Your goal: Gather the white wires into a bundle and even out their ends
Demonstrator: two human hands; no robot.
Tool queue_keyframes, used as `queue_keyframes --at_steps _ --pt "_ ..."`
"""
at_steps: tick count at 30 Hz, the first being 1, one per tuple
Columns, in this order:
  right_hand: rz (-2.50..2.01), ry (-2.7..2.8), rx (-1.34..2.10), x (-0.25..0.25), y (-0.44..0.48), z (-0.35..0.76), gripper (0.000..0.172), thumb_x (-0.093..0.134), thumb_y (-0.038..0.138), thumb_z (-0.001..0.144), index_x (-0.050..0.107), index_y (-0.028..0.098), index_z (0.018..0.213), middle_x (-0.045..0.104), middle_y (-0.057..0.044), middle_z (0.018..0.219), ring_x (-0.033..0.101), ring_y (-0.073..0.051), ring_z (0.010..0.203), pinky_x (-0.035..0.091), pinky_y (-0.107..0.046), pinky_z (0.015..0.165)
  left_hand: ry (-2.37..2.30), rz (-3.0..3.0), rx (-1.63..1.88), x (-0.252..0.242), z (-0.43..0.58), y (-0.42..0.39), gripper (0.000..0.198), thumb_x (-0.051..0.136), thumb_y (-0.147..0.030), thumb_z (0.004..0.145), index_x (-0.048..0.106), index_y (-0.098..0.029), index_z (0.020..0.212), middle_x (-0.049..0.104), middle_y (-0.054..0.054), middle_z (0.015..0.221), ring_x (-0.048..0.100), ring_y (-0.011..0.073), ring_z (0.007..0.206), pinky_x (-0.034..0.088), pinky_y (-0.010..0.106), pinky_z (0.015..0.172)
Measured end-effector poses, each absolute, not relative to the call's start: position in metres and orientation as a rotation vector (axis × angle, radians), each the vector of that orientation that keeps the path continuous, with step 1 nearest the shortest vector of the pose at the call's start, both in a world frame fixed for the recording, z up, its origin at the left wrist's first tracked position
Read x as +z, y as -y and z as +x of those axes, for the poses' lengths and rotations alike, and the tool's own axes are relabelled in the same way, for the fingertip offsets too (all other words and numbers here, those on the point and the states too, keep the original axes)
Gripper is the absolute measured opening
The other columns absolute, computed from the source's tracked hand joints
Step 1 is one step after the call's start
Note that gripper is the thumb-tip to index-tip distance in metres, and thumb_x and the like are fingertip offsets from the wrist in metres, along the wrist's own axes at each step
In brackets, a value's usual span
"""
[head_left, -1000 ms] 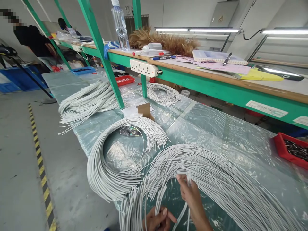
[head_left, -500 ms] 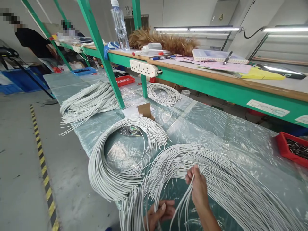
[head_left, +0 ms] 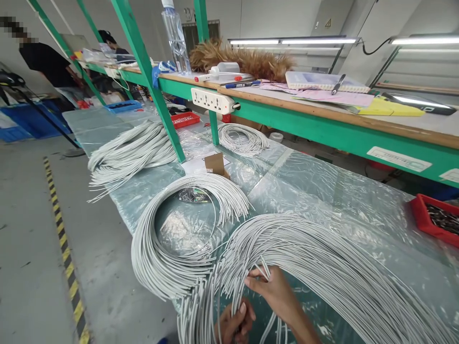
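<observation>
Wires (head_left: 304,243) lie on the surface (head_left: 315,191), right of the coil (head_left: 145,243); the left hand (head_left: 229,325) has a narrow grip round some, while the right hand (head_left: 275,290) pinches a few ends.

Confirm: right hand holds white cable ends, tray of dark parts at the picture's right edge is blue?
Not quite: the tray of dark parts at the right edge is red, not blue, per the head view. The right hand does hold white cable ends.
</observation>
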State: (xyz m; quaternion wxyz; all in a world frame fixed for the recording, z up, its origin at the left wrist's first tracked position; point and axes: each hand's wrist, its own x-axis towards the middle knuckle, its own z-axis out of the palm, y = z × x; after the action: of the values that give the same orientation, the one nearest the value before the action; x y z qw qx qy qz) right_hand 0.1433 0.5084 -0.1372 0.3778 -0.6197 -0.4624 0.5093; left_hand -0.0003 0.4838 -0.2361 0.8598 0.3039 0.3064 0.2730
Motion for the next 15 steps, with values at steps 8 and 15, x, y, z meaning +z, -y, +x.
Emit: queue_keyframes --at_steps 8,15 --pt "-1.613 0.983 1.254 -0.154 -0.500 0.144 0.037 0.053 0.052 0.075 0.052 0.018 0.061 0.028 0.008 0.046 0.028 -0.009 0.043 0.024 -0.023 0.045 -0.800 0.547 0.689 -0.245 0.004 -0.482 0.055 0.063 -0.068 0.052 0.070 -0.017 0.070 0.055 -0.001 0.042 0.040 0.0074 0.032 0.030 0.023 0.038" --pt "-1.533 0.515 1.220 -0.168 -0.495 0.131 0.054 0.043 0.072 0.067 0.028 0.022 0.053 0.021 0.010 0.044 0.020 -0.005 0.037 0.019 -0.021 0.038 -0.823 0.507 0.639 -0.236 0.001 -0.482 0.051 0.065 -0.066 0.052 0.072 -0.018 0.066 0.067 0.004 0.053 0.060 0.0148 0.049 0.044 0.027 0.054"
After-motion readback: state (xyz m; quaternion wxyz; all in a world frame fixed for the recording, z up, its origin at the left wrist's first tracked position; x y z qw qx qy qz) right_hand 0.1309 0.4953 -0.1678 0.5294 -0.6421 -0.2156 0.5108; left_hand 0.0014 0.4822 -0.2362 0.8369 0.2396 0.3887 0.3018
